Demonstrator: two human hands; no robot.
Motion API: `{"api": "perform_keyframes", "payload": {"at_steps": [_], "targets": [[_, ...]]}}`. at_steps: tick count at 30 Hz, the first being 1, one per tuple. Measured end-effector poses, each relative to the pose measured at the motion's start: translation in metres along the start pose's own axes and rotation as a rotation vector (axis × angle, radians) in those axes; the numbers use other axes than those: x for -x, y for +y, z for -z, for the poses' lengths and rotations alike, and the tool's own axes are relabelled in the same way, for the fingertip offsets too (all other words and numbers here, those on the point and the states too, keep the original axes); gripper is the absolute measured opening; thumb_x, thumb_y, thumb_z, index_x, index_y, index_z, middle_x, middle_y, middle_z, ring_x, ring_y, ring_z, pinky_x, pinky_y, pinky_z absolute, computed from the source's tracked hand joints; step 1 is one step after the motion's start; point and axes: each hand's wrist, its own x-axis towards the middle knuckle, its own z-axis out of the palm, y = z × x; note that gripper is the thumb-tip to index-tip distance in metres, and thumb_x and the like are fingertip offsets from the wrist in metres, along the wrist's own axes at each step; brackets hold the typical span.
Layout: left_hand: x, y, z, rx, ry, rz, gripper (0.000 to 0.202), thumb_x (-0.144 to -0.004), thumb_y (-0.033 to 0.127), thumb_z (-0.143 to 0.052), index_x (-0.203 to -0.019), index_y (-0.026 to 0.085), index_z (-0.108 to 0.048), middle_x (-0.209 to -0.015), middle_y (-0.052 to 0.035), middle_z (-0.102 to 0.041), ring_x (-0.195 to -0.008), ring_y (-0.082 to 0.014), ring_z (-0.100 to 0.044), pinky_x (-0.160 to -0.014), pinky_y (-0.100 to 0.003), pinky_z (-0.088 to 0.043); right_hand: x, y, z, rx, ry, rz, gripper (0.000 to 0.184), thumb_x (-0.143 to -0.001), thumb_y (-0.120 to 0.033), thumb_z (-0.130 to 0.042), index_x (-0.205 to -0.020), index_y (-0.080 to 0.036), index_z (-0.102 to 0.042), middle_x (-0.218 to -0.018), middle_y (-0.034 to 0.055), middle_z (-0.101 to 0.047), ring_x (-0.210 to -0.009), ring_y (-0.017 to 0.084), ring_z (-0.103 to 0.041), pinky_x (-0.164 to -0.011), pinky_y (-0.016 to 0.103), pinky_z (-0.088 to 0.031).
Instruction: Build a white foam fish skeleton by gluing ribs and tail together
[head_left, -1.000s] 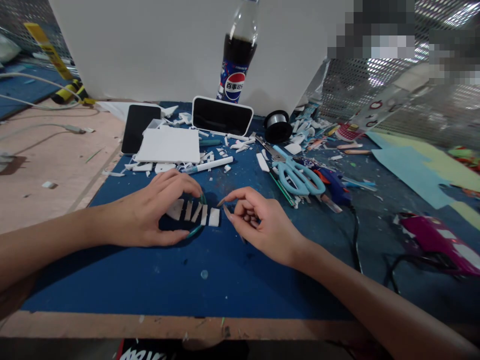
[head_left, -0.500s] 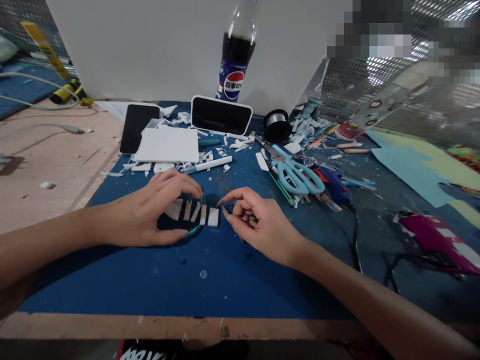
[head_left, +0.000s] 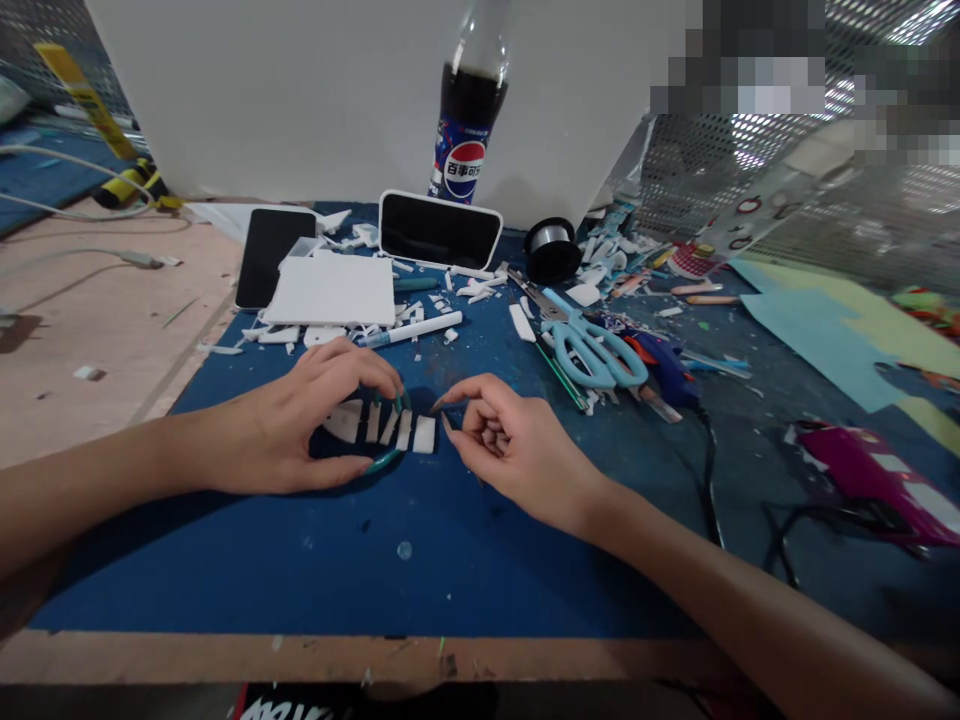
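On the blue mat, my left hand (head_left: 319,420) rests with thumb and fingers spread around a row of small flat white pieces. Its long teal nails curve past the pieces. Nearest its palm lies a larger rounded white piece (head_left: 345,421); narrow strips (head_left: 373,422) follow, then a squarish white piece (head_left: 424,435) at the right end. Just right of that piece is my right hand (head_left: 506,430). Its thumb and index finger are a little apart with nothing visible between their long nails, and the other fingers curl inward.
Behind my hands lie a white sheet (head_left: 334,290), a pen (head_left: 412,328), a phone (head_left: 440,232) and white scraps. A cola bottle (head_left: 466,130) stands at the back. Rightward are light-blue scissors (head_left: 592,345), a wire spool (head_left: 551,252), a blue glue gun (head_left: 666,365) and a magenta tool (head_left: 870,475).
The view has shifted very slightly. Both hands keep almost the same pose, and the row of white pieces stays in place on the mat.
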Motion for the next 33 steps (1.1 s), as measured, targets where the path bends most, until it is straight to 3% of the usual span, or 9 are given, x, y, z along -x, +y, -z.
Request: {"api": "perform_keyframes", "payload": {"at_steps": [12,23,29,33], "targets": [[0.0003,-0.0012,0.0032,-0.043,-0.080,-0.005,0.039,-0.081,0.027,-0.059,-0.117,0.024,-0.042,-0.119,-0.0093,-0.052,-0.116,-0.0269,-0.045,-0.098,-0.047,-0.040,0.0005,-0.0009,-0.0019,-0.001,0.001,-0.009,0.018,-0.086,-0.014,-0.048,-0.104,-0.018,-0.048,-0.059,-0.0076,-0.042,-0.047,0.007,-0.041,-0.048,0.021,-0.031],[-0.0020,0.0012,-0.0002,-0.039,-0.027,0.003,0.031,-0.081,0.032,-0.057,-0.110,0.025,-0.051,-0.114,-0.0068,-0.056,-0.110,-0.0260,-0.049,-0.097,-0.042,-0.038,0.0009,-0.0027,-0.0012,-0.015,0.029,-0.029,0.019,-0.086,-0.015,-0.050,-0.104,-0.017,-0.047,-0.062,-0.0067,-0.046,-0.049,0.007,-0.042,-0.049,0.022,-0.034],[-0.0023,0.0015,0.0011,-0.042,-0.052,0.008,0.031,-0.082,0.032,-0.057,-0.111,0.023,-0.050,-0.115,-0.0085,-0.055,-0.110,-0.0261,-0.048,-0.094,-0.041,-0.038,0.0036,-0.0069,0.0010,0.037,0.097,-0.081,0.019,-0.085,-0.020,-0.051,-0.103,-0.017,-0.048,-0.073,-0.0014,-0.051,-0.050,0.007,-0.044,-0.048,0.023,-0.036],[-0.0031,0.0025,0.0017,-0.039,-0.046,0.015,0.029,-0.082,0.032,-0.056,-0.109,0.021,-0.050,-0.114,-0.0085,-0.055,-0.109,-0.0254,-0.048,-0.095,-0.040,-0.038,0.0073,-0.0096,0.0022,0.079,0.222,-0.134,0.023,-0.084,-0.025,-0.050,-0.106,-0.018,-0.045,-0.095,0.0054,-0.050,-0.045,0.004,-0.041,-0.044,0.025,-0.037]]}}
